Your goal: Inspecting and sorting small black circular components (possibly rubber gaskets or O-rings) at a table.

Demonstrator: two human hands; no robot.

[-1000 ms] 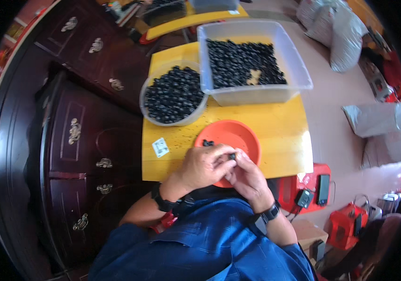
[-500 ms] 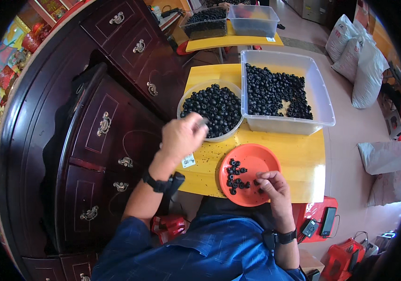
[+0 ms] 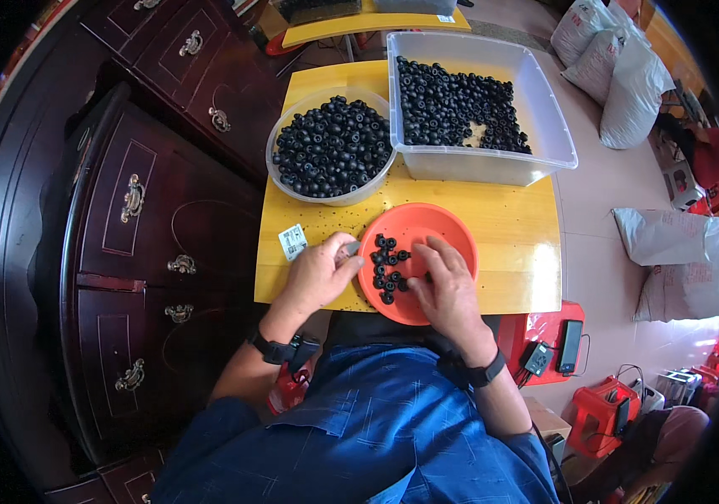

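Nearest the camera, a blue shirt (image 3: 359,428) fills the bottom of the view, with a dark watch on each wrist. Just above it, the right hand (image 3: 446,290) lies palm down over the near right part of the shallow round orange plastic dish (image 3: 452,231), its fingers (image 3: 437,256) spread flat and touching the small black round beads (image 3: 386,269) scattered in the dish. It is pressing on them, not closed around anything. The left hand (image 3: 319,273) sits at the dish's left rim, fingers curled loosely with the thumb near the edge; something small and grey shows at its fingertips, but whether it is pinched there I cannot tell. Just left of that hand, a small white paper tag (image 3: 292,241) lies flat on the yellow wooden tabletop (image 3: 511,244), which is dotted with dark specks.

Further out, a clear round plastic bowl (image 3: 330,197) heaped with black beads stands on the left of the table, and right beside it a clear rectangular plastic tub (image 3: 536,126) holds a thinner layer of the same beads with a pale patch among them. To the left stands dark carved wooden cabinets with brass handles (image 3: 133,197). Far right, white sacks (image 3: 666,252) lie on the pink floor, with red tool cases (image 3: 603,407) nearer.
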